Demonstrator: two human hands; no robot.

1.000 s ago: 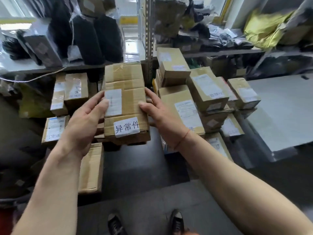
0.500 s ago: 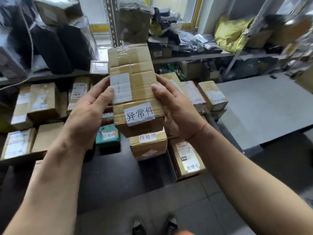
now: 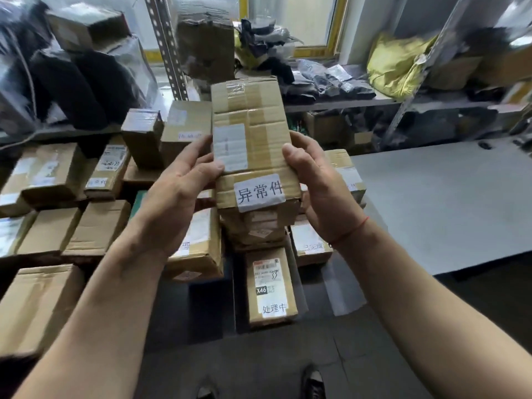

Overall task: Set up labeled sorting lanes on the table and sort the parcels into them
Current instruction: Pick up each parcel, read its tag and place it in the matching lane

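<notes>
Held parcel (image 3: 250, 139): brown carton with a white tag reading 异常件, raised above the stacked cartons; its underside is hidden.
Left hand (image 3: 175, 194): clasps the parcel's left edge, thumb on the shipping label.
Right hand (image 3: 319, 191): clasps its right edge; fingertips hidden behind.
X46 carton (image 3: 272, 286): below the parcel, tagged 处理中.
Tabletop (image 3: 446, 203): grey, right of the parcel, cut off by the frame.
Shipping label text: blurred, unreadable.

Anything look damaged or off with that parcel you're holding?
Yes. The held parcel, in left hand and right hand, looks creased across its top under patchy tape, and its near label reads 异常件, abnormal item.
</notes>
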